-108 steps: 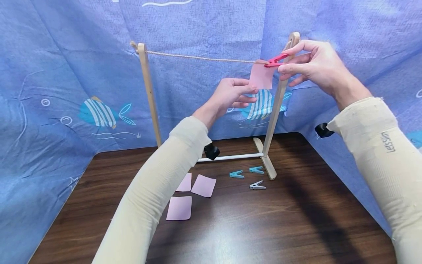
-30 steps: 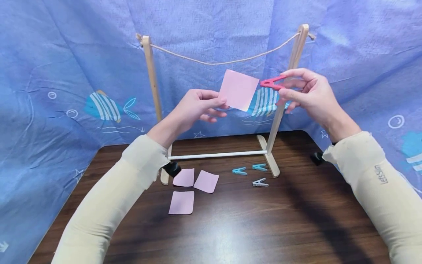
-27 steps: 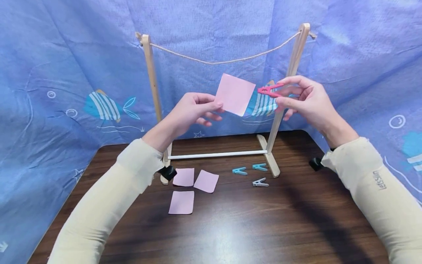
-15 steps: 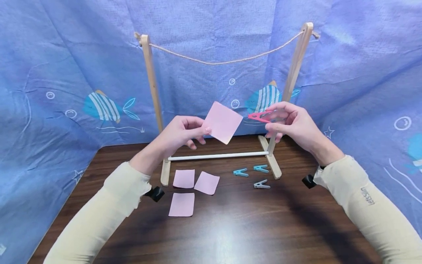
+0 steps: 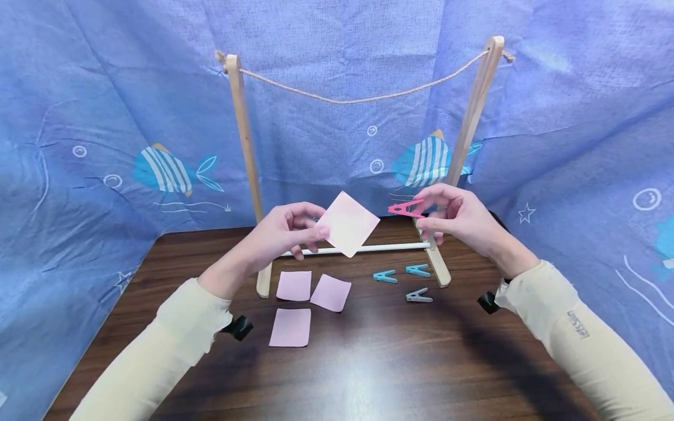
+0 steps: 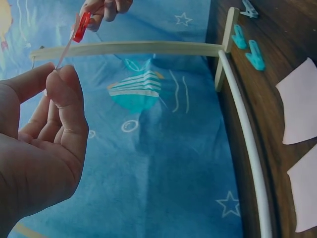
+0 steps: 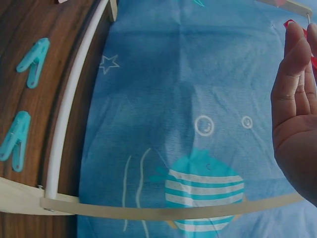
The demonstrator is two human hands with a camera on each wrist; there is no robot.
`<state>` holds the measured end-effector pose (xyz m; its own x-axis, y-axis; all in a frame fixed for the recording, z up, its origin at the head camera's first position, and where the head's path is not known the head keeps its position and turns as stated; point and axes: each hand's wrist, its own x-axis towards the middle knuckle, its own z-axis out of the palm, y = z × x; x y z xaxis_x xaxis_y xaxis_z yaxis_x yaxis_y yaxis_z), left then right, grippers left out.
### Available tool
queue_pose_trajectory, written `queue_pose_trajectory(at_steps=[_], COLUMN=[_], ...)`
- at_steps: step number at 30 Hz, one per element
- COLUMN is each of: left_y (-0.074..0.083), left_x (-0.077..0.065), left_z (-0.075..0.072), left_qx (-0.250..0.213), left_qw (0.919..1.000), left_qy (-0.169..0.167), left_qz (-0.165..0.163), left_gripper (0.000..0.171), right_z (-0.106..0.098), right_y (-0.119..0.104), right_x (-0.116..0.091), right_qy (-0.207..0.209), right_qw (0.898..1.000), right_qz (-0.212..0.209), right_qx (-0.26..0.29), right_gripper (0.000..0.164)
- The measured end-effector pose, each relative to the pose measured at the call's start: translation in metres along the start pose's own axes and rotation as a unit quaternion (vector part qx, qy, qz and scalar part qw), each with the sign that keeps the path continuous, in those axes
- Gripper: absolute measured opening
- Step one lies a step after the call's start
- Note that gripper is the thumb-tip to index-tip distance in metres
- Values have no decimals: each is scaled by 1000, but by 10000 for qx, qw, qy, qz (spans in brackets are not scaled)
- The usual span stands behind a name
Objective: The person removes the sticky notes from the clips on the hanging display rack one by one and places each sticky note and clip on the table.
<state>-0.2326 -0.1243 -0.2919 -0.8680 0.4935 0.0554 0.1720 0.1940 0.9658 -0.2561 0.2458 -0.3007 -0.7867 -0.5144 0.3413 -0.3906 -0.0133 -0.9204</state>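
My left hand [image 5: 279, 234] pinches a pink square of paper [image 5: 348, 225] by its left corner, between thumb and finger. The paper is tilted like a diamond and hangs in front of the stand, well below the rope. To its right, my right hand [image 5: 458, 219] pinches a red clothespin [image 5: 404, 209] by its handle ends. In the head view the clip's nose points at the paper, with a small gap between them. The left wrist view shows the paper [image 6: 67, 44] nearly edge-on; in the right wrist view fingers hide most of the clothespin [image 7: 313, 62].
A rope [image 5: 342, 102] sags between two wooden posts [image 5: 244, 137], joined low down by a white rod [image 5: 389, 248]. On the brown table [image 5: 368, 362] lie three pink papers [image 5: 291, 327], two blue clothespins [image 5: 385, 276] and a grey one [image 5: 419, 296]. Blue fish-print cloth [image 5: 316, 35] hangs behind.
Earlier the paper and red clothespin were up at the rope. Both have come away from it, the rope now sags freely, and both hands have lowered, still holding them.
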Motion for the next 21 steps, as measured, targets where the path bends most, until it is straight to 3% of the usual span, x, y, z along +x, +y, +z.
queue_pose_trajectory(at_steps=[8,15,21], left_y=[-27,-64,-102], left_x=[-12,-19,-22], left_z=[-2,-2,7], left_qx=[-314,107,606], left_qw=[9989,9974,9904], left_qy=[-150,-575,-1112], left_qz=[-315,-409,-558], left_gripper=[37,37,39], right_z=[10,22,32], right_y=[25,55,79], right_x=[-8,-16,-21], right_qy=[-371,-682,-989], right_qw=[9988,9947,9878], right_qz=[280,767,1200], right_qx=[-150,-93,29], right_gripper=[39,39,39])
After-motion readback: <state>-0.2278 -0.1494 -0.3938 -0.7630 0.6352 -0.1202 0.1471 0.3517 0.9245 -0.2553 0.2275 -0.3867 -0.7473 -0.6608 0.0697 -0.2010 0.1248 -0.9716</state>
